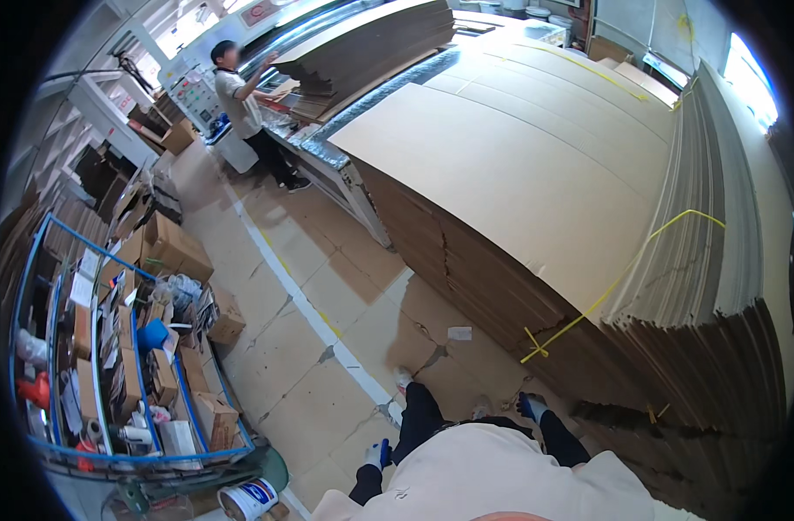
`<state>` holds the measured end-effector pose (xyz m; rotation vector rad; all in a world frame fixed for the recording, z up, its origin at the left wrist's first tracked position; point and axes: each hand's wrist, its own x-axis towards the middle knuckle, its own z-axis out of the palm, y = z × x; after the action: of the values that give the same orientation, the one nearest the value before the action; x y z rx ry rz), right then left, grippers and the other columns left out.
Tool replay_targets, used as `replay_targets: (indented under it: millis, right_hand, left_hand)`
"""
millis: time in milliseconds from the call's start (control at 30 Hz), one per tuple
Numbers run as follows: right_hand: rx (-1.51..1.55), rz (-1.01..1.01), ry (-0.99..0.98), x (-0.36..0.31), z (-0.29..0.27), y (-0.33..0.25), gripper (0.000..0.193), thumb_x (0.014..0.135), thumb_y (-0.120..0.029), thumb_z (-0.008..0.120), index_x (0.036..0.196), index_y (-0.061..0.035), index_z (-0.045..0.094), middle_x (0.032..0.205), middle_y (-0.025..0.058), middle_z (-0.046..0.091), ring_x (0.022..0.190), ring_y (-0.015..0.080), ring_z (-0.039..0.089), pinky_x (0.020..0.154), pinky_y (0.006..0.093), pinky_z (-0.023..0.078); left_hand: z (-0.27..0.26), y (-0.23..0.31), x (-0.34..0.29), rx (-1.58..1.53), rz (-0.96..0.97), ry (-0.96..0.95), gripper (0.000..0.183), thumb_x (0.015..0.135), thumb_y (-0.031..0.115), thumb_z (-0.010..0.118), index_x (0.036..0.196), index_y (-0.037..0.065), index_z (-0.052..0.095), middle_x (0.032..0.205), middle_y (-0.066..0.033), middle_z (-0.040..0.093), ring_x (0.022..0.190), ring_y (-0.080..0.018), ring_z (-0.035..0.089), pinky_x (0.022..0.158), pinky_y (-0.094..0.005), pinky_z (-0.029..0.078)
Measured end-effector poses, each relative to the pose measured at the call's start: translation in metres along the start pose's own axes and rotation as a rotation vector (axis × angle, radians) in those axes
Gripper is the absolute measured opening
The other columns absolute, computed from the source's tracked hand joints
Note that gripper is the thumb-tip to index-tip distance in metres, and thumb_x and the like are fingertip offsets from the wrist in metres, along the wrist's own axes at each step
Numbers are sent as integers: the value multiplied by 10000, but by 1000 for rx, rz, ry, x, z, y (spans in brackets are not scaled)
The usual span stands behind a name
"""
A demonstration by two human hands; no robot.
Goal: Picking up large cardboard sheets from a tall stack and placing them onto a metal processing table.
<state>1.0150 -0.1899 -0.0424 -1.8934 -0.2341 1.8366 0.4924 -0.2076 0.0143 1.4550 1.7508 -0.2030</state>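
My left hand (379,453), in a white and blue work glove, hangs low beside my left leg. It holds nothing that I can see, and its fingers look loose. On the other side, my right hand (531,406), gloved in blue and grey, hangs beside my right leg with fingers apart and nothing in it. Nearest to it is a tall stack of brown cardboard sheets (519,182). Yellow strapping (605,298) runs across the stack's near corner and ends in a knot on its side. More cardboard sheets (701,234) stand on edge along the right.
At left stands a blue-framed rack (141,373) crowded with boxes and papers, with a paint bucket (248,498) beside it. A white line (306,300) crosses the tiled floor. Farther off, a person (248,104) stands by a machine and another cardboard stack (371,61).
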Motion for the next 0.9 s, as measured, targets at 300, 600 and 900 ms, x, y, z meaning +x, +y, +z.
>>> replay_targets:
  millis: [300,600,900]
  right_hand:
    - [-23,-77,92,-10,94,-18,251,843,-255,539,965,-35,538,854,123,596,752,251,604,625,379,489]
    - [81,-150,81,23,280,-184,183,846,-239,564,851,-55,567,702,48,571,559,191,553,472,309,436]
    - [-304,-256,8,64,405,-322,347,843,-392,554,918,-56,599,756,68,623,563,136,570,496,239,445]
  left_hand:
    - [-111,-11,102,-1008,-481,-69,341,851,370,539,887,32,564,774,-96,613,630,-202,610,470,-314,473]
    - [-278,-71,187,-1131,-332,-13,360,857,397,516,874,41,566,721,-79,602,597,-184,587,518,-302,475]
    - [-318,-175,222,-1228,-553,29,406,826,404,531,892,5,557,767,-145,606,621,-265,597,541,-380,492]
